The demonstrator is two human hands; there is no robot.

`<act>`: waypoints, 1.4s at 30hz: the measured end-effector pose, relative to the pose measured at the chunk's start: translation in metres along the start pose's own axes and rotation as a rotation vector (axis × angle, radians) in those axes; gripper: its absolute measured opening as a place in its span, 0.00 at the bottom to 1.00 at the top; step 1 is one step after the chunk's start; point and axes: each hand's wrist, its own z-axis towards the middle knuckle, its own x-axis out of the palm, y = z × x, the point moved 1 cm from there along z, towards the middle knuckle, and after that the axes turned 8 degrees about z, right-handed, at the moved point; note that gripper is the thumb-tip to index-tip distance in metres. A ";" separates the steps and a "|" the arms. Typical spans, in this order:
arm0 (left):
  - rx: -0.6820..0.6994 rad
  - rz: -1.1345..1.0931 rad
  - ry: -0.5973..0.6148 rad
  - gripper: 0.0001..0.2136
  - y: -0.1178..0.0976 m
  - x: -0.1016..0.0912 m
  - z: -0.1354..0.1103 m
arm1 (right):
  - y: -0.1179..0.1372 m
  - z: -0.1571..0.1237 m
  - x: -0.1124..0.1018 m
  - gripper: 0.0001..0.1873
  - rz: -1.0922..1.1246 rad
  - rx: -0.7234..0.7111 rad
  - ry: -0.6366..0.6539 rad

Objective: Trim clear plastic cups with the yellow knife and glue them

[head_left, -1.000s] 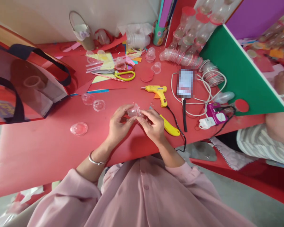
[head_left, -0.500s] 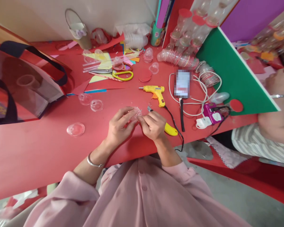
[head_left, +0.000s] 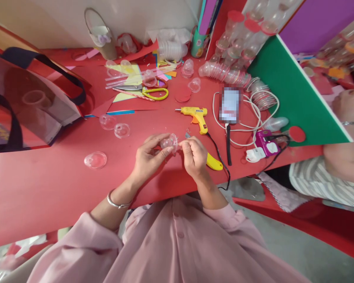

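Observation:
My left hand is wrapped round a small clear plastic cup, its flared rim turned to the right. Thin bits stick out along that rim. Close to the rim, my right hand is closed, thumb and index finger pinched together; whatever lies between them is too small to make out. A yellow-handled utility knife lies on the table beneath the right hand, which hides its middle. Beyond the hands rests a yellow hot glue gun. To the left sit more clear plastic cups and a clear domed lid.
Scissors lie on coloured paper at the back. A phone with a white cable, a purple power adapter and stacked clear cups stand right. A green board separates another person's arm. A bag stands left.
The hands have parted slightly, the right one shifting right from the cup's rim. The cup now shows more clearly in my left hand. The view has shifted a little.

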 end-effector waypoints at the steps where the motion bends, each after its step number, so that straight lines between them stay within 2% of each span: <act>1: 0.041 0.052 -0.023 0.20 0.000 -0.001 0.000 | 0.000 0.001 0.000 0.13 0.015 0.010 0.002; 7: 0.275 0.254 -0.136 0.17 0.001 -0.004 0.004 | 0.000 0.001 0.001 0.10 0.068 0.038 0.049; 15: 0.370 0.361 -0.139 0.15 0.001 -0.004 0.004 | 0.000 0.001 0.001 0.09 0.064 0.075 0.030; 21: 0.322 0.373 -0.113 0.17 0.002 -0.003 0.004 | 0.000 0.000 -0.001 0.10 0.133 0.192 0.043; 27: 0.281 0.296 -0.078 0.17 -0.001 -0.002 0.003 | -0.003 -0.002 0.000 0.10 0.332 0.356 0.051; 33: 0.215 0.281 -0.066 0.18 -0.003 -0.003 0.004 | -0.003 -0.001 0.002 0.13 0.462 0.426 0.070; 36: 0.191 0.262 -0.052 0.19 -0.002 -0.003 0.004 | -0.003 0.000 0.002 0.15 0.427 0.413 0.077; 42: 0.249 0.295 -0.059 0.18 0.000 -0.002 0.004 | 0.000 0.003 0.000 0.08 0.223 0.258 0.016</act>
